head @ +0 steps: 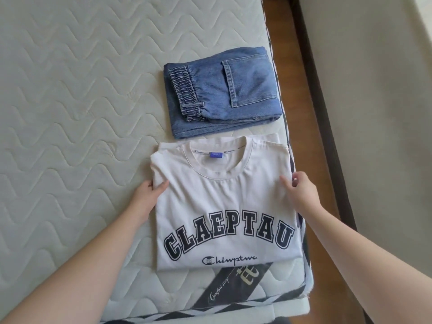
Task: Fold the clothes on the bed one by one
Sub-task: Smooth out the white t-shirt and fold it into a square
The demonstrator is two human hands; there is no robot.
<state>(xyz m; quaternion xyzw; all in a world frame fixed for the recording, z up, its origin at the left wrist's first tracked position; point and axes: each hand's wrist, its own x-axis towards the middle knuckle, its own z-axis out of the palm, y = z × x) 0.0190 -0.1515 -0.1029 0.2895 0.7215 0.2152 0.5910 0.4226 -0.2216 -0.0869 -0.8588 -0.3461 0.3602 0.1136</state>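
Observation:
A white T-shirt with dark block letters lies folded into a rectangle on the mattress, collar away from me. My left hand grips its left edge, thumb on top and fingers tucked under the fabric. On the opposite side my right hand holds the right edge with the thumb over the cloth and fingers curled at the side. Folded blue jeans with an elastic waistband and a back pocket sit just beyond the shirt, close to the mattress's right edge.
The quilted mattress stretches wide to the left. A dark label band crosses its near corner. Right of the mattress edge runs a brown wooden floor strip, then a pale wall or panel.

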